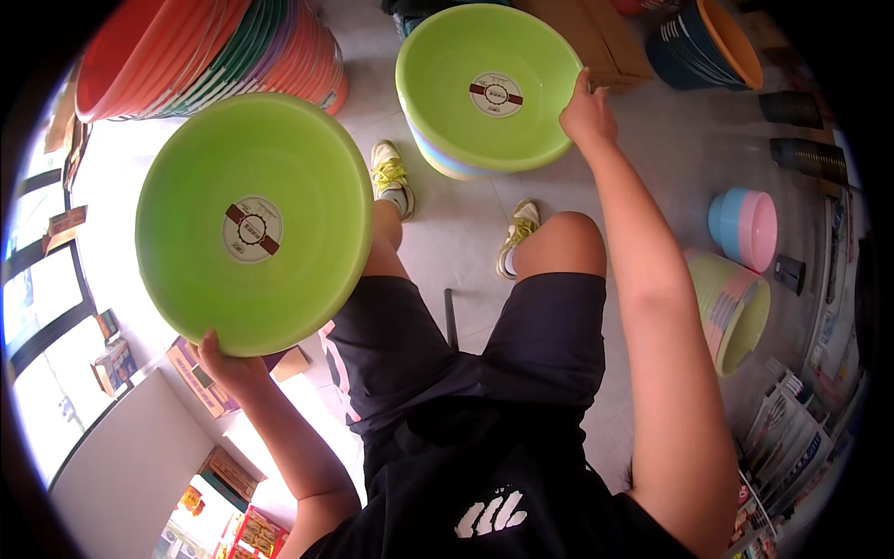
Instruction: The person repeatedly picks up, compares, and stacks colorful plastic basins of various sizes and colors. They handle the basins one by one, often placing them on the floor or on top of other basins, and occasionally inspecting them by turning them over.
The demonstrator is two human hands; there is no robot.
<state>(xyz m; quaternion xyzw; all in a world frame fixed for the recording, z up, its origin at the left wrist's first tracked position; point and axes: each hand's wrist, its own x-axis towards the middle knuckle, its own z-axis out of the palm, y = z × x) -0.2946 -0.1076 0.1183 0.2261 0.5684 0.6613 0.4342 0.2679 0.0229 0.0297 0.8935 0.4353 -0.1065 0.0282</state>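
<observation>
A pale grey tiled floor (466, 312) spreads beneath me, with bright windows (47, 298) along the left and nested plastic wares standing around. My left fingers (210, 345) are clasped on the near rim of a wide lime-green basin (303, 163), the thumb over the inside edge and the others hidden beneath. I have this basin raised over the floor on my left, its hollow facing me and a round label (251, 229) in its middle.

My right fingers (584, 84) grasp the right rim of a second green basin (442, 61), ahead of me beyond my shoes (389, 170). Whitish and bluish edges show just under it, and it too bears a round label (496, 95). Near it stands a brown cardboard box (605, 51).

Past the raised basin is a large nested stack of red, green and purple tubs (168, 61). To my right are a dark blue stack with an orange inside (736, 42), black containers (808, 160), a blue-and-pink pair (759, 228) and a pale green stack (754, 326).
</observation>
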